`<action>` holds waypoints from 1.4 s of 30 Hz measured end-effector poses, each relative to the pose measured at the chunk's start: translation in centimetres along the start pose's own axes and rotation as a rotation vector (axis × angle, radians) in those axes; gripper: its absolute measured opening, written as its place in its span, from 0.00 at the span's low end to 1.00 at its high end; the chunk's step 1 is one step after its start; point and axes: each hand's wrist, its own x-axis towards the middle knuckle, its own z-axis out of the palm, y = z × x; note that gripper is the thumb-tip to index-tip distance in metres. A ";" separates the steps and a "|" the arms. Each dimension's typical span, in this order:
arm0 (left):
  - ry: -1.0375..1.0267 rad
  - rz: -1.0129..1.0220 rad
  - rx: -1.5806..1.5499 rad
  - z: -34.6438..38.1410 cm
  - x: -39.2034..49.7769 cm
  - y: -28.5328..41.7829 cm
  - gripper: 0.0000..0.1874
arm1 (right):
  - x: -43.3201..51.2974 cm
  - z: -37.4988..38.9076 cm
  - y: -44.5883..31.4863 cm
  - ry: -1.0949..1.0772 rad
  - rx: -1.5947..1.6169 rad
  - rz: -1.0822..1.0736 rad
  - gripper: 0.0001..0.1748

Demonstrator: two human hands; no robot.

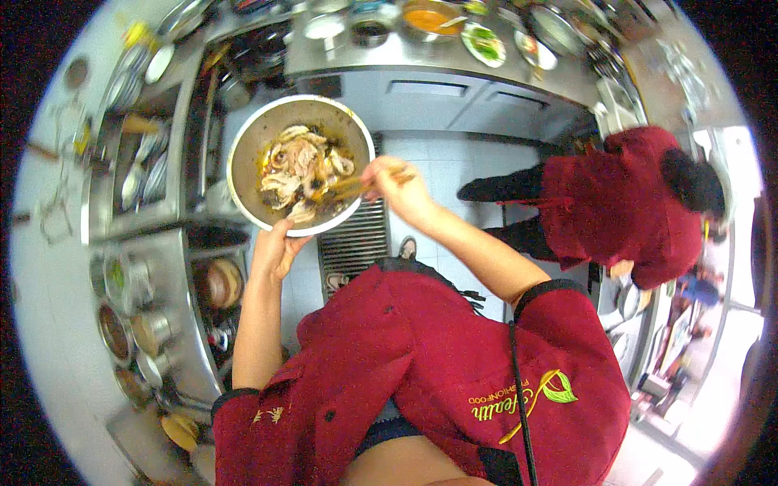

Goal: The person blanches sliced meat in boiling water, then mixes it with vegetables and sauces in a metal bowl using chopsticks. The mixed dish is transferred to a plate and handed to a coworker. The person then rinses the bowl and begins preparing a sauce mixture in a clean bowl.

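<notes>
My left hand grips the near rim of a round metal mixing bowl, holding it up over the floor with its mouth tilted towards me. Inside lie pale strips of what looks like sliced meat, wet with dark sauce and orange oil. Wooden chopsticks, blurred by motion, are in my right hand at the bowl's right rim. Their tips reach into the food; the exact tip position is unclear.
A steel counter with a pan of orange sauce and a plate of greens runs ahead. Left stand steel shelves and a counter with pots. A co-worker in red stands right. A floor grate lies below.
</notes>
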 end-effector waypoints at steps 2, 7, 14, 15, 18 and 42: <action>0.090 -0.151 0.065 3.5 1.5 -0.4 0.21 | -0.5 -1.9 -0.4 -0.028 -0.059 -0.223 0.13; -0.136 -0.165 0.029 15.0 5.9 -6.0 0.21 | -1.0 -20.8 -3.3 0.244 -0.428 -0.484 0.11; -0.197 -0.286 0.058 23.9 13.7 -8.4 0.19 | 1.3 -33.4 -2.3 0.235 -0.419 -0.358 0.27; -0.221 -0.270 0.024 24.9 14.6 -7.9 0.20 | 2.3 -35.2 -1.8 0.219 -0.345 -0.269 0.28; -0.210 -0.194 0.105 28.0 17.0 -6.3 0.22 | 5.4 -41.5 0.9 0.292 -0.179 -0.146 0.29; -0.115 -0.252 0.423 54.4 43.3 2.7 0.24 | 42.8 -79.1 10.3 0.503 0.332 0.371 0.20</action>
